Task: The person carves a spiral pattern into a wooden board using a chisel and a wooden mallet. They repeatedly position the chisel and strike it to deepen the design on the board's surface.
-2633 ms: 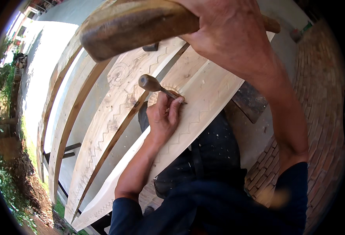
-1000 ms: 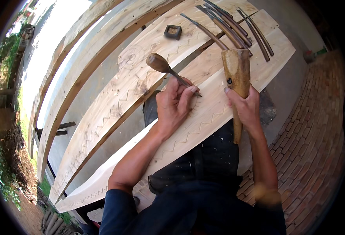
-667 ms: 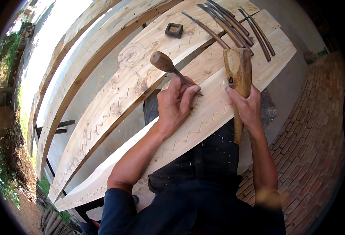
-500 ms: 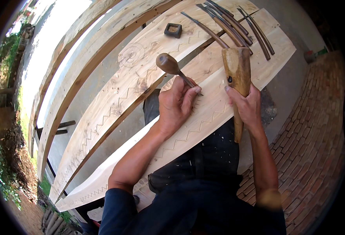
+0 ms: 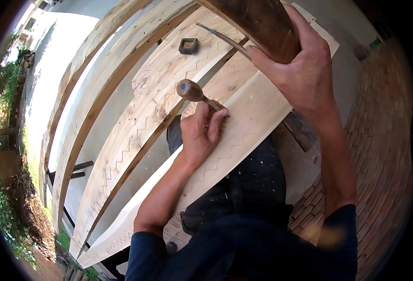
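My left hand (image 5: 201, 131) is closed round the shaft of a carving chisel (image 5: 190, 90). The chisel's rounded wooden handle leans up and to the left, and its tip is down at the near pale plank (image 5: 244, 117), hidden by my fingers. Shallow zigzag lines run along that plank. Raised high at the upper right, my right hand (image 5: 305, 75) grips a thick wooden mallet (image 5: 258, 28), which looms large and is cut off by the top edge. Behind it lies another long chisel (image 5: 220, 37); the mallet and hand cover what lies beyond.
A second zigzag-marked plank (image 5: 138, 119) lies alongside, across a narrow gap. On it sits a small dark square block with a hollow (image 5: 188, 46). Curved timber beams (image 5: 103, 75) stand to the left. Brick paving (image 5: 370, 154) is at the right, and a dark flat piece (image 5: 300, 131) lies below the plank.
My right hand has lifted the mallet from beside the plank up towards the top of the view. My left hand still holds the chisel at the plank, and the view has shifted slightly.
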Tool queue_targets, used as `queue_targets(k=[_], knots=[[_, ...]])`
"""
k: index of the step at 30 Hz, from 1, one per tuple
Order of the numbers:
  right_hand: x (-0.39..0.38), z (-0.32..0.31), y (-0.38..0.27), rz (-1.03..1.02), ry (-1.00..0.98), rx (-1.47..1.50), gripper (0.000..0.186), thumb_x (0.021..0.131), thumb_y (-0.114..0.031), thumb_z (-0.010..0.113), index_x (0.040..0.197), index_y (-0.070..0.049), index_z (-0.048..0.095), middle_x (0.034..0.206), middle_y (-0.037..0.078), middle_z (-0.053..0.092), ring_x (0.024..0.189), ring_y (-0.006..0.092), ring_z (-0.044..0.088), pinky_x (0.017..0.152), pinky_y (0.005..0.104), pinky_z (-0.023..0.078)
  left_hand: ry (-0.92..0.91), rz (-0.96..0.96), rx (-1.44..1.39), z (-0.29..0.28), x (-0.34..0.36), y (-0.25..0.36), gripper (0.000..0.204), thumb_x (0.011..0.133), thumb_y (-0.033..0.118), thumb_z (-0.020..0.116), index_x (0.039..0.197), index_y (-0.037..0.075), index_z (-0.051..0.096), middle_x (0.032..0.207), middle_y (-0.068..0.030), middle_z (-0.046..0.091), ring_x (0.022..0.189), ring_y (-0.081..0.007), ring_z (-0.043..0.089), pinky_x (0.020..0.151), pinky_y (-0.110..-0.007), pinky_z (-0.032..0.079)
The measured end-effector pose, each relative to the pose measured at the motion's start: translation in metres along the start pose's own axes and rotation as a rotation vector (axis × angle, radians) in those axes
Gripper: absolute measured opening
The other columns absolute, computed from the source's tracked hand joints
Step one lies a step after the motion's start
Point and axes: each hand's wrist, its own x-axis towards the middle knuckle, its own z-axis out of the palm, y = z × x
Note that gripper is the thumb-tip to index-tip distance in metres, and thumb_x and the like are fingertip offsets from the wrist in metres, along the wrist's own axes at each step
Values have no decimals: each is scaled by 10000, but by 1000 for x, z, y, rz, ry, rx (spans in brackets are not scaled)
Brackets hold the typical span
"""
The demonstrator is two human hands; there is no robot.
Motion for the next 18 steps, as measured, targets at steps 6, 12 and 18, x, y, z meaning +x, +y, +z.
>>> queue_targets(k=[6, 12, 18], knots=[[43, -11, -20, -477, -293, -113, 383, 962, -56, 642, 1340, -17, 696, 864, 161, 671, 808, 335, 722, 713, 459, 559, -13, -17, 58, 0, -1, 1, 189, 1025, 47, 786, 977, 1, 609, 801, -150, 761, 624, -262, 736, 598, -340, 561], [56, -11, -19, -488, -113, -25, 484, 901, -91, 788, 1377, -83, 704, 1064, 194, 748, 988, 304, 770, 832, 426, 600, -14, 6, 8, 3, 2, 8, 206, 1019, 44, 790, 966, 1, 595, 821, -156, 772, 638, -275, 742, 605, -355, 565], [19, 6, -19, -513, -178, -369, 550, 848, 31, 777, 1374, -130, 756, 948, 32, 732, 836, 264, 736, 764, 412, 606, 12, -11, 38, -5, -6, -7, 186, 1016, 53, 785, 983, 0, 609, 809, -156, 764, 632, -302, 736, 613, -376, 573]])
